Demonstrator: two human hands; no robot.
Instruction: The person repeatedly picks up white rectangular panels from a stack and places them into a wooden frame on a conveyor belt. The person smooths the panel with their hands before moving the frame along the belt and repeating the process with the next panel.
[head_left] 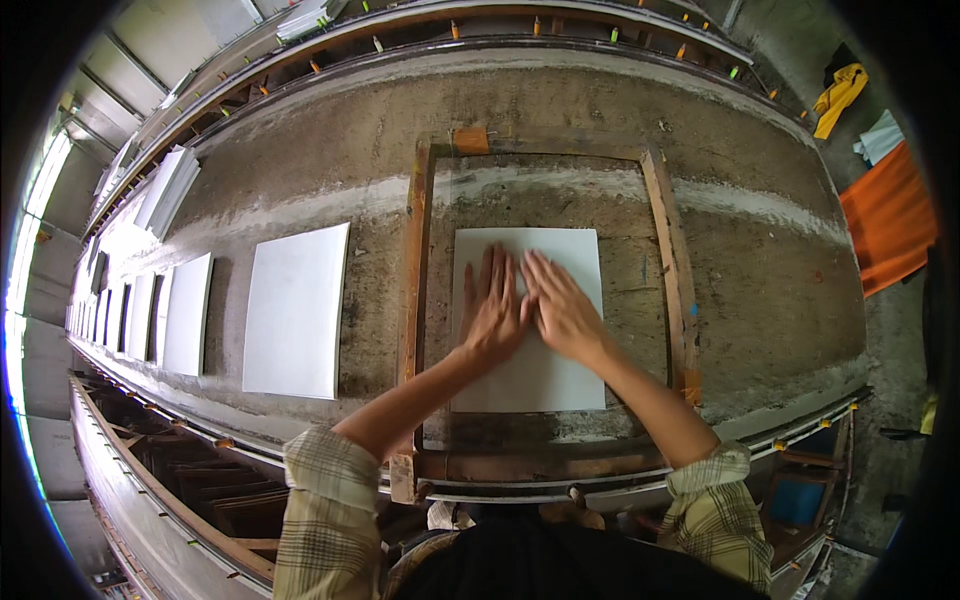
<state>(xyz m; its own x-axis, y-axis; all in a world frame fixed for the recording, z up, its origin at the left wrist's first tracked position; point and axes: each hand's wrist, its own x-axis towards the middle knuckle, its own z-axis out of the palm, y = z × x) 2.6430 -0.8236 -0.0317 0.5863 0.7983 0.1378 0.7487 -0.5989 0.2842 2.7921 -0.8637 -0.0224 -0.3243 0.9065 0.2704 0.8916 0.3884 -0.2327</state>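
My left hand (492,315) and my right hand (563,312) lie flat, side by side, over a white rectangular sheet (528,380). Their fingers are stretched out and point away from me, with the thumbs close together near the sheet's middle. Around the sheet is a worn wooden frame (416,270), its near bar by the table edge and orange tape on its far bar. Whether a fine mesh spans the frame under my palms, I cannot tell. Neither hand holds anything.
The long stained table (770,280) carries another white sheet (296,310) left of the frame, then a row of several more. A white stack (168,190) stands at the far left. Pegs line the rails (455,32). Orange cloth (885,220) hangs at right.
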